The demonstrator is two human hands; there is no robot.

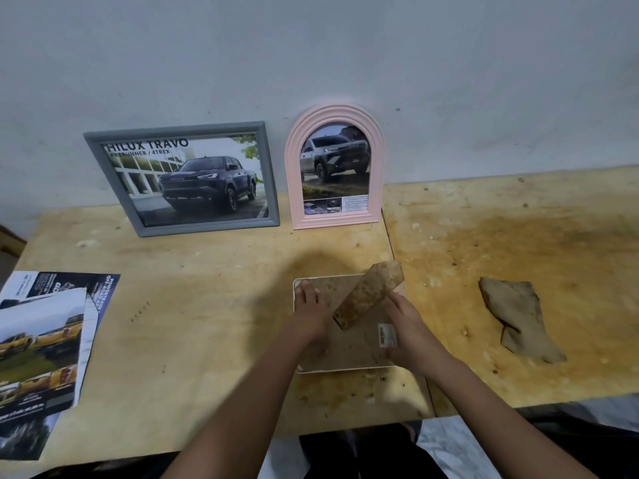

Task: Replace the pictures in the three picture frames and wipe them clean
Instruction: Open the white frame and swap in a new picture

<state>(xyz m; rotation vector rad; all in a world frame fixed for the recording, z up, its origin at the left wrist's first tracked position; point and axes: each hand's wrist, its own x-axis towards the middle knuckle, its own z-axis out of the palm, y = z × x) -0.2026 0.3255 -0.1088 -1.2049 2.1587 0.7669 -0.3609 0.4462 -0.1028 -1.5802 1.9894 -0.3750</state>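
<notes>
The white frame (345, 370) lay face-down under both hands. Left hand (311, 312) was pressed flat on the backing, fingers straight. Right hand (411, 326) sat at its right edge by a barcode sticker (386, 335), couldn't tell the grip. Beyond the hands, the grey frame (207, 229) read "HILUX TRAVO PRERUNNER / 4TREX".

A pale grey wall (345, 46) with a few small dark specks fills the upper half. Against it stands a plywood table (207, 264) of two boards that meet at a seam (390, 243). The right board carries a broad yellow-brown stain (518, 243). A brown wooden edge (10, 242) shows at the far left. Below the table's near edge lies a pale marbled floor (449, 451). The light is dim and soft.
</notes>
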